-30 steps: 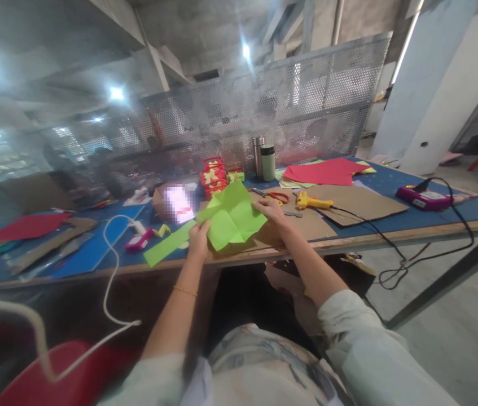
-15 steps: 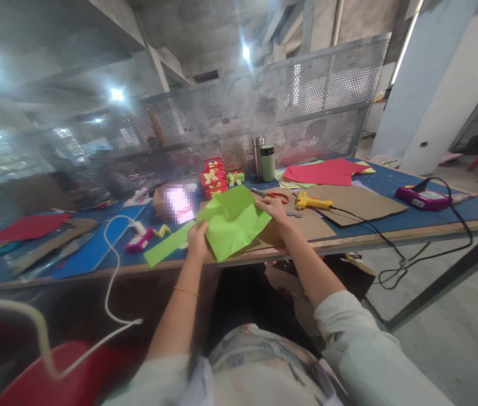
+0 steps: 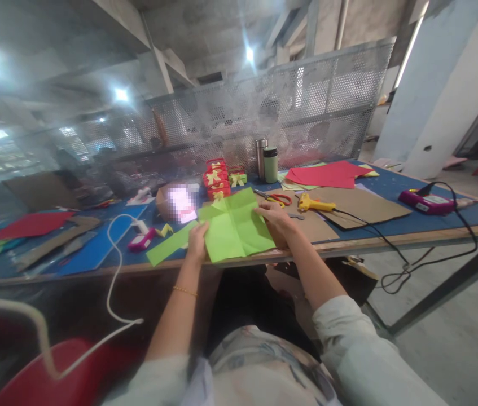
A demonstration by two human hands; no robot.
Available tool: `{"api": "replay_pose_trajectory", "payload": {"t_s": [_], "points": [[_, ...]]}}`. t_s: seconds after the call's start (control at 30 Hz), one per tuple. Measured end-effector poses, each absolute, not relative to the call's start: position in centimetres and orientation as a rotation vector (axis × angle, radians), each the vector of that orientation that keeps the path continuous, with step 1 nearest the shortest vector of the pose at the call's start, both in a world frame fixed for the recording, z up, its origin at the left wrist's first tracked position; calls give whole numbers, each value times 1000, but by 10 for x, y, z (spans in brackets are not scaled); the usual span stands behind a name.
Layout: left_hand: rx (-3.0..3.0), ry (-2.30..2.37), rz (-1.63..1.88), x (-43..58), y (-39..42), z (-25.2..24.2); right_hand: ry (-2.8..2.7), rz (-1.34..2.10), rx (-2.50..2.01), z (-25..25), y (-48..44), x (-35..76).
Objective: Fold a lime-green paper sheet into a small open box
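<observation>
A creased sheet of green paper (image 3: 234, 228) is spread between my two hands above the front edge of the table. My left hand (image 3: 197, 241) pinches its left side. On the right side, my right hand (image 3: 276, 217) grips the sheet with the thumb on top. Beside my left hand lies a green paper strip (image 3: 169, 246). Scissors with red handles (image 3: 280, 199) and a yellow glue gun (image 3: 317, 203) lie on brown cardboard (image 3: 315, 227) just beyond my right hand.
Small red gift boxes (image 3: 216, 179) with yellow bows stand behind the paper, near a green tumbler (image 3: 270, 165). Red paper (image 3: 325, 173) lies at the back right. A lit phone (image 3: 182, 204) leans at the left. Purple power strips (image 3: 427, 201) trail cords over the table edge.
The green paper has been opened out: its folded-over top flap is now raised and the sheet lies flatter, with crossing creases showing. Both hands still hold its sides.
</observation>
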State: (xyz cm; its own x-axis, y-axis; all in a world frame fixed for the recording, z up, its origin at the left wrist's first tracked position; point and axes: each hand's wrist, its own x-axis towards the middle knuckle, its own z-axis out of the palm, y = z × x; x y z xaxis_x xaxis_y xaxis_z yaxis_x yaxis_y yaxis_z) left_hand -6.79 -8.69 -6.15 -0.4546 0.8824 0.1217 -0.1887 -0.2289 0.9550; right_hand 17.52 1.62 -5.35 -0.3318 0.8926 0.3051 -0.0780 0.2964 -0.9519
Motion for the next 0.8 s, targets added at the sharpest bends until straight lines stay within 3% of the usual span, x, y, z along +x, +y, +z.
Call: {"api": "replay_pose_trajectory", "payload": {"t_s": [0.3, 0.8], "points": [[1031, 1258, 1506, -77, -96, -52, -1540, 1233, -772, -49, 12, 176], [986, 1440, 1643, -72, -95, -48, -1485, 1186, -822, -64, 26, 174]]}}
